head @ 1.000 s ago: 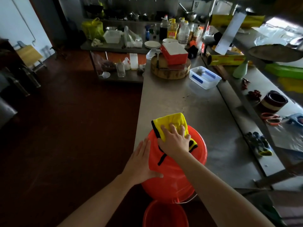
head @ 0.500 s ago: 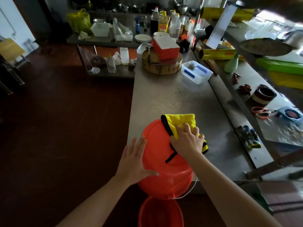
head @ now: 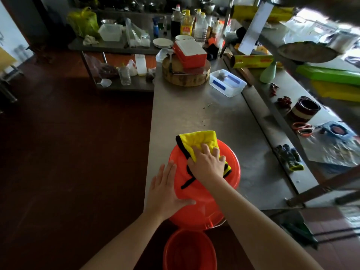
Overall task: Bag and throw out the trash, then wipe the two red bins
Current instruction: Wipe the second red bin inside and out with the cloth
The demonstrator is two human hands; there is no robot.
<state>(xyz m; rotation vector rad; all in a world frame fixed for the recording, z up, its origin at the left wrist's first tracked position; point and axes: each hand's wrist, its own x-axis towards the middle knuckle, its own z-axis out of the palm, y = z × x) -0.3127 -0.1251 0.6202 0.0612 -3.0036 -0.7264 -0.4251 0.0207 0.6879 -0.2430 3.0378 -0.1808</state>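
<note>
Light, slick upturned red bin (head: 202,213) would likely slide: left hand (head: 165,191) braces its side, right hand (head: 207,164) presses soft yellow cloth (head: 196,139) atop, both grips apart.

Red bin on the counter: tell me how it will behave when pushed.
Probably light: the red bin looks like thin plastic. Its glossy wall may slide on the steel counter. It overhangs the counter's near edge, so a push could tip it unless the left hand steadies it.

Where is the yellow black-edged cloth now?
Head view, lower centre: cloth on the red plastic bin at the steel counter's near edge, under the right hand.
</note>
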